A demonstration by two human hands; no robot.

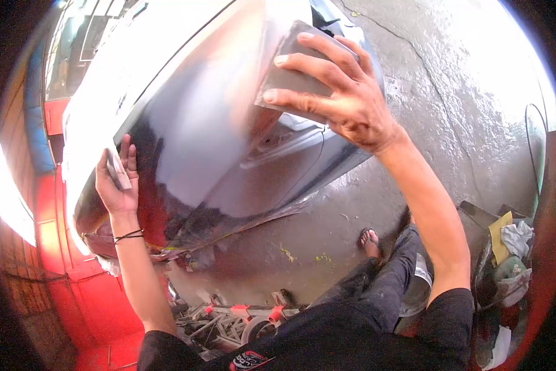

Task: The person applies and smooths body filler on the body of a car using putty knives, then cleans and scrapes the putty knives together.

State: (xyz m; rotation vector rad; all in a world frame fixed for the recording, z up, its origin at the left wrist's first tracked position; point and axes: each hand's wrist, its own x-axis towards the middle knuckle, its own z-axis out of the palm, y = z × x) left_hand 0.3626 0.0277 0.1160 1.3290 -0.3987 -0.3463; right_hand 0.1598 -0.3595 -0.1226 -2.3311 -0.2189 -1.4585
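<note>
A dark car body (pixel 210 148) with a dull grey patch across it lies before me. On its upper right part, my right hand (pixel 346 93) is spread over a flat grey sheet (pixel 296 77), fingers apart and pressing it against the surface. At the left, my left hand (pixel 120 176) holds a small, thin, light-edged piece (pixel 118 170) between thumb and fingers, beside the car's left edge. What that piece is cannot be made out.
Wet concrete floor (pixel 438 148) extends to the right. Below the car stands a metal frame with a wheel (pixel 258 329). A bucket (pixel 417 287) is by my legs, and cloths (pixel 516 238) lie at the right. Red panels (pixel 98 309) stand at the left.
</note>
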